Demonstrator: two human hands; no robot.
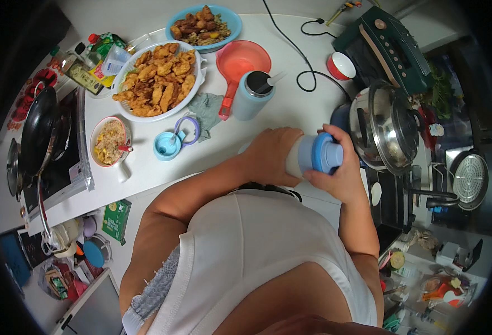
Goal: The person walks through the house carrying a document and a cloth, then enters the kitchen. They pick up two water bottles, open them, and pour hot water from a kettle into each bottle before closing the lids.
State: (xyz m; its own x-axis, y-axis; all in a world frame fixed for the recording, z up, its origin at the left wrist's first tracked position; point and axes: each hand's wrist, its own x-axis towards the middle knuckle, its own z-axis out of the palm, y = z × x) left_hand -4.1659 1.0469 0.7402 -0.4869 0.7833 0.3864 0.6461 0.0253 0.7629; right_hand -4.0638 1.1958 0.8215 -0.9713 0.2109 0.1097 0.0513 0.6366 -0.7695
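A translucent bottle [295, 155] with pale contents is held tilted nearly level before my body. My left hand [271, 155] wraps around its body. The fingers of my right hand [344, 167] grip its blue cap [324, 153] from both sides. Just beyond my hands stands an uncovered light-blue tumbler [251, 98] with a clear straw rising from its dark mouth. Its light-blue lid [167, 145], with a purple carrying loop [190, 130], lies apart on the counter to the left. A red plastic ladle [243, 60] rests beside the tumbler, its handle towards me.
Fried pieces fill a white basket [122, 109]; behind it is a blue bowl [234, 27] of food. A handled bowl [127, 161] sits near the front edge. A lidded steel pot [365, 121] stands close by my right hand, before a green oven [390, 54]. A cord [290, 42] crosses the counter [313, 109].
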